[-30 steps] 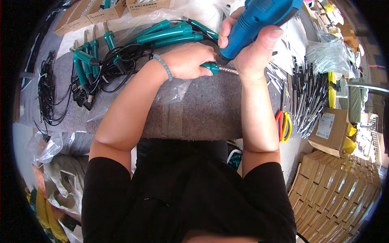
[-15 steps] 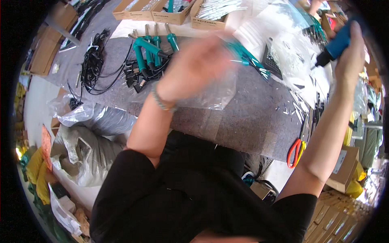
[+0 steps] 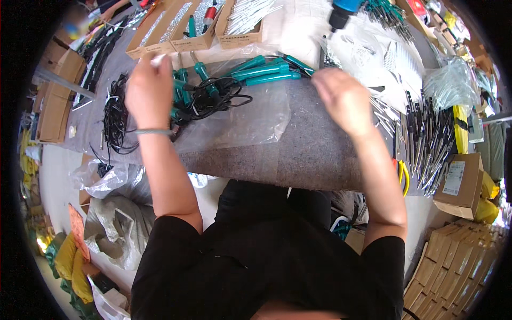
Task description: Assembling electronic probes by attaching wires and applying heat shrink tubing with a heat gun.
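My left hand (image 3: 148, 89), blurred, is raised above soldering irons with green handles and metal tips (image 3: 205, 74) at the left of the bench. Its fingers are curled together around something I cannot make out, with a whitish spot at the fingertips. Further right my right hand (image 3: 344, 101) hovers over the grey mat, fingers bent toward a pile of green handles (image 3: 266, 70); motion smears them, and no tool shows in it. A blue electric screwdriver (image 3: 346, 6) with a black nose hangs beyond that hand, apart from it. Black cords (image 3: 213, 101) lie tangled among the irons.
Cardboard trays (image 3: 240, 38) of white sticks and small metal parts line the bench's far side. A black cable bundle (image 3: 113, 114) lies at the left, on the mat (image 3: 314, 144). Dark thin rods (image 3: 426, 138) and yellow-handled scissors (image 3: 404, 178) occupy the right edge.
My right hand has let go of the blue screwdriver and come down to the left. The left hand has moved left, over the irons. Green handles now show where it was.
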Demonstrator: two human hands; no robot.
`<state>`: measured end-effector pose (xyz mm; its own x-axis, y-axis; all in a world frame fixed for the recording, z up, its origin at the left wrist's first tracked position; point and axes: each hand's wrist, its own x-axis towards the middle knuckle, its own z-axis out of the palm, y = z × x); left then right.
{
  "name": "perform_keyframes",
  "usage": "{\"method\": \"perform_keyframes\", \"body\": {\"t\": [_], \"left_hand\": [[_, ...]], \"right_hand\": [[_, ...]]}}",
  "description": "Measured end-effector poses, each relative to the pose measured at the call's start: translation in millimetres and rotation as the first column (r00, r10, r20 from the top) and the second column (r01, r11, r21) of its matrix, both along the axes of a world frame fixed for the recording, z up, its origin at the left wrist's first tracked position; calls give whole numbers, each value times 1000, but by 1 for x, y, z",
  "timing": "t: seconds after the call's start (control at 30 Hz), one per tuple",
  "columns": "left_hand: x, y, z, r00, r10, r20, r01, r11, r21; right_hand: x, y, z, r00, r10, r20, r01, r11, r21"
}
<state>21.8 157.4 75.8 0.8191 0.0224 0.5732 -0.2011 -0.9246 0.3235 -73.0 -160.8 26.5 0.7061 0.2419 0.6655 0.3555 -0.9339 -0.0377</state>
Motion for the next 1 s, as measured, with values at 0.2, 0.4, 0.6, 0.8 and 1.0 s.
{"method": "perform_keyframes", "body": {"t": [0.2, 0.4, 0.6, 0.8, 1.0], "left_hand": [[-30, -139, -42, 676, -505, -536, 674, 719, 172], [-12, -156, -78, 543, -749, -379, 828, 552, 94], [-23, -140, -53, 255, -728, -636, 958, 278, 66], [-29, -170, -76, 18, -853, -521, 913, 227, -340], [-32, -172, -83, -5, -925, -381, 806, 221, -549]], "right_hand": [[15, 21, -40, 956, -225, -189, 227, 974, -12], [4, 25, -22, 865, -369, -340, 311, 926, -214], [-65, 0, -20, 845, 3, -535, 216, 913, 346], [-77, -7, -40, 819, 234, -524, 357, 507, 784], [-77, -3, -39, 842, 186, -506, 419, 366, 831]]}}
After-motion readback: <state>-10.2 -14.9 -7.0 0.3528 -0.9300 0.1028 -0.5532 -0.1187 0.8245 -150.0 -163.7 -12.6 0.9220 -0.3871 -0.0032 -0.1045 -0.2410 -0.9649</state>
